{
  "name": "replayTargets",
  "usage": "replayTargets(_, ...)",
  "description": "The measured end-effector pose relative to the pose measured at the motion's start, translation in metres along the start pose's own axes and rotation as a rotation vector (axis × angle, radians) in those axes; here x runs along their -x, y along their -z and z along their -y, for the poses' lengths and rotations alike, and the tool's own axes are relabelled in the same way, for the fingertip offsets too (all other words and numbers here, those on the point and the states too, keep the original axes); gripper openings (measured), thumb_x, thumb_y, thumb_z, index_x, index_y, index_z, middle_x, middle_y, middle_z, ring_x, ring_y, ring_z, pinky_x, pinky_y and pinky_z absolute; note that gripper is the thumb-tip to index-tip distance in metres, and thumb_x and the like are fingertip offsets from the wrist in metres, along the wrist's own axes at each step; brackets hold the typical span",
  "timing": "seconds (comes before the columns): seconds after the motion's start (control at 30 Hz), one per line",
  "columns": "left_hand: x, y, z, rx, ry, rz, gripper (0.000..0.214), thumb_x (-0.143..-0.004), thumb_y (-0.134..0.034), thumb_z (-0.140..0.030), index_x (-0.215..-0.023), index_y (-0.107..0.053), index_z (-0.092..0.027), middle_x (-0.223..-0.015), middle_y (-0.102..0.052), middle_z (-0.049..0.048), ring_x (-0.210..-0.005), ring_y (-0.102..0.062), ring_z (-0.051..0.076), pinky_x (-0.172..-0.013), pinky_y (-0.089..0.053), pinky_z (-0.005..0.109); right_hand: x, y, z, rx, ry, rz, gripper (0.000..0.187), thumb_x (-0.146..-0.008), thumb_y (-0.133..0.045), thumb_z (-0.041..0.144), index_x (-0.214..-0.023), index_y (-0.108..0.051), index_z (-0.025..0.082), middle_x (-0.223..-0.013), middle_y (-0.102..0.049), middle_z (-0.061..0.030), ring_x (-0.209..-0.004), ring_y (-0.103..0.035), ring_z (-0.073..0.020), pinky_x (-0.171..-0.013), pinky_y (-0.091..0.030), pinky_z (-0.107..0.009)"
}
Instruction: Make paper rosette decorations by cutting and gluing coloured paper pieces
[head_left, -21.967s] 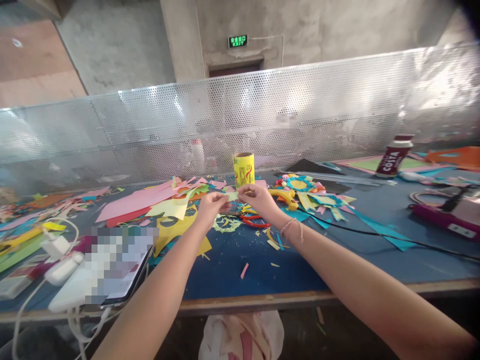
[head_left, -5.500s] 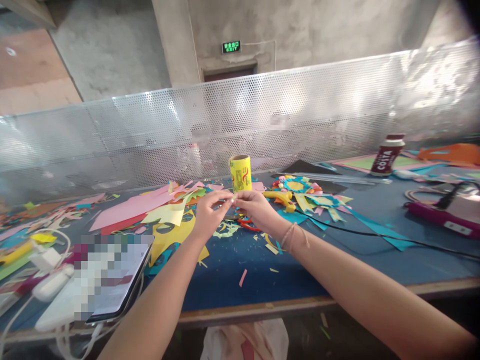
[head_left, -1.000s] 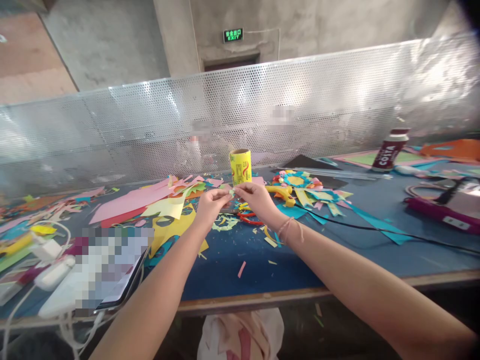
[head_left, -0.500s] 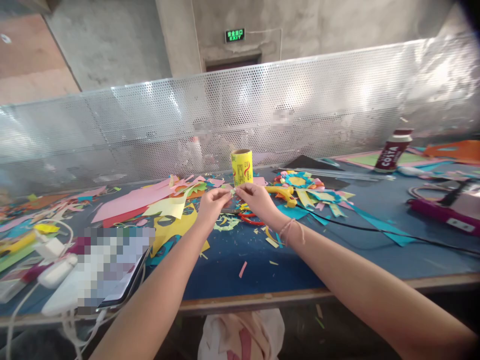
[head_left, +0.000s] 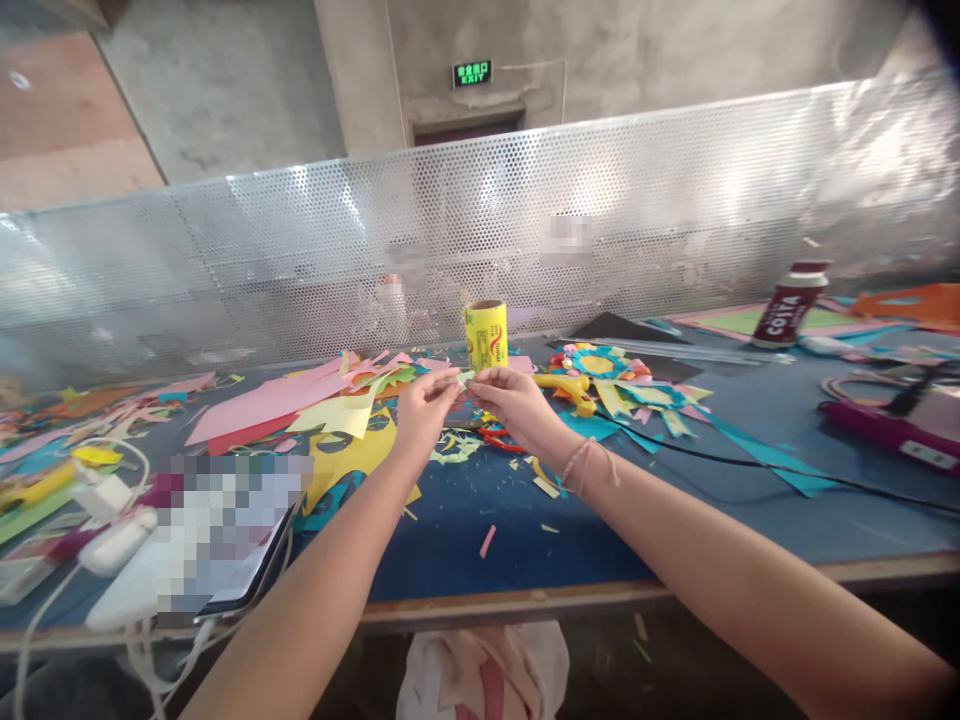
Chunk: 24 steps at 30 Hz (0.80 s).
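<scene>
Both my hands meet above the blue table, pinching one small pale green paper piece between their fingertips. My left hand grips it from the left, my right hand from the right; a string bracelet is on my right wrist. Just behind the hands stands a yellow roll. Red-handled scissors and a pale green cut-out lie on the table under my hands.
Coloured paper sheets and scraps cover the table's left. A tablet and white chargers lie front left. A yellow glue gun, paper flower, black cable, brown bottle and perforated metal screen are beyond.
Over the frames my hands stay together working the small paper piece; it has become smaller and more folded than 22 s ago. In the last second only slight finger movement.
</scene>
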<state>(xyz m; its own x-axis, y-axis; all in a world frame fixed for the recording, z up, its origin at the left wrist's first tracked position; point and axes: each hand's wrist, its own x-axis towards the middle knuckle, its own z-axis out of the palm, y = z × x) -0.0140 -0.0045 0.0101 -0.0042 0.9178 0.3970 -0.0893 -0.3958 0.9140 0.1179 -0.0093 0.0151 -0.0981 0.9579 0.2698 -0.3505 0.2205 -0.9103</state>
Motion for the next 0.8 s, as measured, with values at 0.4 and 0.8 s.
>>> replayTargets(0.4,0.0034,-0.0025,-0.0033,0.002,-0.045,0.014,0.02,-0.067,-0.064,-0.031,-0.079,-0.063,-0.016,-0.081,-0.067,0.0057,-0.072,-0.064,0.016,-0.07,-0.053,0.032,0.0014,-0.0023,-0.0007,-0.002,-0.018,0.031,0.022,-0.058,-0.071,0.03,-0.07,-0.06,0.016,-0.073,-0.059,-0.0003,-0.069,-0.055,-0.0087,-0.061,-0.043,-0.021)
replayTargets(0.8,0.0057,-0.0047,-0.005,-0.005,0.003,0.009,0.024,-0.065,-0.067,-0.03,-0.081,-0.064,-0.013,-0.073,-0.068,0.0063,-0.069,-0.065,0.018,-0.069,-0.054,0.034,0.0025,-0.0037,-0.0012,0.05,-0.011,0.034,0.025,-0.058,-0.071,0.035,-0.067,-0.059,0.015,-0.07,-0.059,-0.0013,-0.066,-0.054,-0.0102,-0.059,-0.041,-0.023)
